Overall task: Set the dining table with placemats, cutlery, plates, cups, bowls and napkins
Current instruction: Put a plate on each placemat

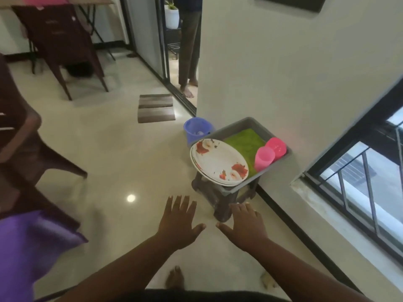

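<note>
A grey tray [239,124] stands on a dark plastic stool [222,205] by the wall. In it lie a stack of white plates with red flowers [219,162], a green cloth [246,142] and two pink cups [263,158], [276,148]. My left hand [178,223] and my right hand [245,225] are stretched forward over the floor, below and short of the tray, fingers spread, holding nothing. A purple cloth [28,247] shows at the lower left.
A blue bucket [196,128] sits on the floor behind the tray. Dark chairs [63,44] stand at the left, a striped mat [156,107] lies near the doorway, where a person's legs [189,51] stand. A barred window [359,177] is at the right.
</note>
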